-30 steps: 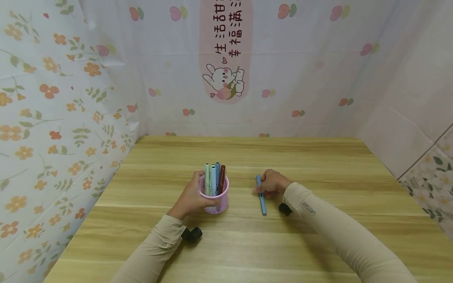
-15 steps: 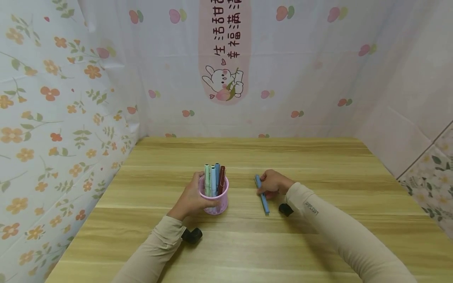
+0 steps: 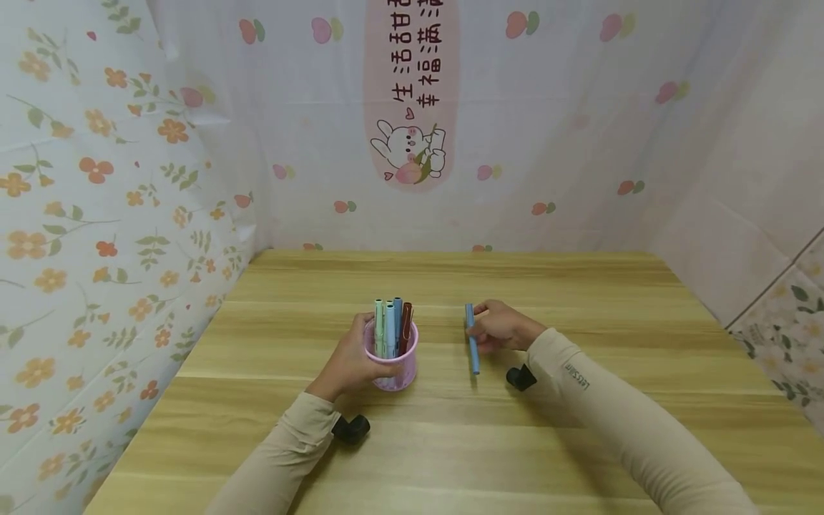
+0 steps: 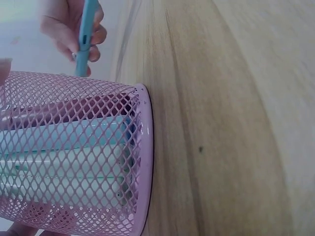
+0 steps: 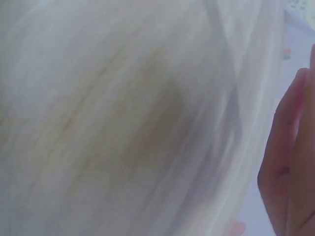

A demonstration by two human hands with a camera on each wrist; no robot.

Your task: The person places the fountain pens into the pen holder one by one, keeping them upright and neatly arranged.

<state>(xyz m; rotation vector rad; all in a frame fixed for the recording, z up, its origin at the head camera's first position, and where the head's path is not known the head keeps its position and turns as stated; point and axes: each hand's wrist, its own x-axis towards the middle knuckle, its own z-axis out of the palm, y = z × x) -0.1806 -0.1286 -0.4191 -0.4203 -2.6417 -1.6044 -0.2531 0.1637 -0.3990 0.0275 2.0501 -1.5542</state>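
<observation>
My left hand [image 3: 350, 363] grips a pink mesh pen holder [image 3: 407, 372] from its left side, thumb across the front. Several capped pens stand in it: pale green [image 3: 378, 329], light blue [image 3: 390, 332], darker blue and dark red [image 3: 406, 325]. Through the mesh [image 4: 74, 147] their lower ends show in the left wrist view. To the right of the holder, my right hand [image 3: 502, 325] pinches a blue pen [image 3: 473, 350] near its middle, held above the table. The right wrist view shows only part of the right hand [image 5: 290, 162]; the pen is out of it.
A wood-grain table [image 3: 438, 458] lies under both hands. Behind it hangs a printed white curtain [image 3: 547, 143], and a floral sheet [image 3: 96, 250] hangs on the left. Black wrist-worn pieces [image 3: 351, 429] sit by both sleeves.
The blue pen, lying on the table earlier, is now lifted in my right hand, which has risen slightly. My left hand and the pen holder have stayed put.
</observation>
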